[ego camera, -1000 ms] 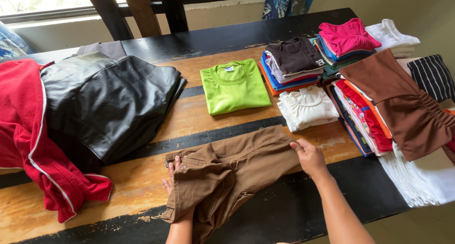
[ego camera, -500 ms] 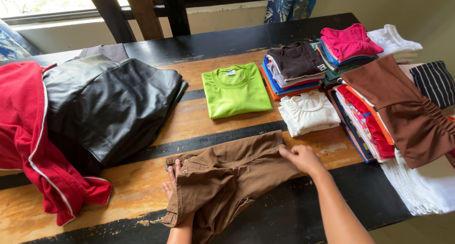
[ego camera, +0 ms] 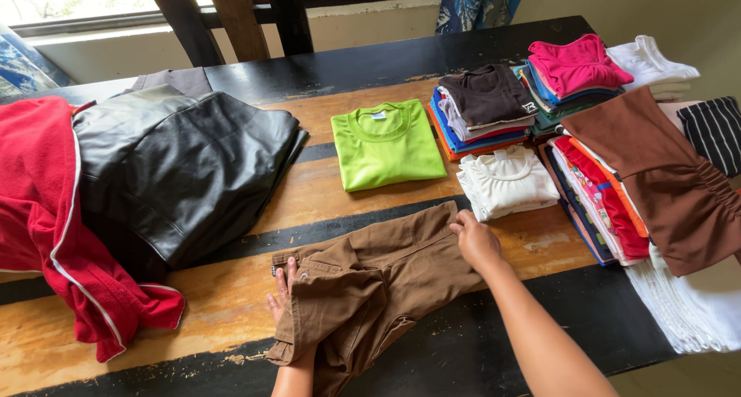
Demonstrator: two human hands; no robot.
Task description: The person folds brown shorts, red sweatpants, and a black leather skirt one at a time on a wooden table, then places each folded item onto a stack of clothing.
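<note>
On the near edge of the table point(ego camera: 231, 304), striped in black and worn wood, we have a pair of brown trousers point(ego camera: 378, 277) spread crosswise, partly folded, with one part hanging over the front edge. Our left hand point(ego camera: 282, 289) lies under a folded flap of the brown cloth at the waistband end; only its fingers point(ego camera: 288, 272) show, stretched flat on the wood, and we cannot tell whether they grip anything. Our right hand point(ego camera: 475, 241) rests on the far right end of the trousers, its fingers curled down onto the cloth's edge, pinching or pressing it; which of the two we cannot tell.

Beyond the trousers, a folded lime-green T-shirt point(ego camera: 384, 144) lies alone on the wood. Just right of it stands a stack of folded clothes topped by a dark brown shirt point(ego camera: 488, 96), and in front of that stack a folded cream top point(ego camera: 507, 182) sits near our right hand. Farther right we see a pile topped by a pink garment point(ego camera: 579, 61), a white folded piece point(ego camera: 648, 61), a brown ruched garment point(ego camera: 664, 173) draped over a colourful stack, a black striped cloth point(ego camera: 714, 131) and white cloth point(ego camera: 687, 297) at the table's corner.

To the left, a black leather-look garment point(ego camera: 177, 173) lies in a heap, overlapping a red jacket with white piping point(ego camera: 46, 219).
</note>
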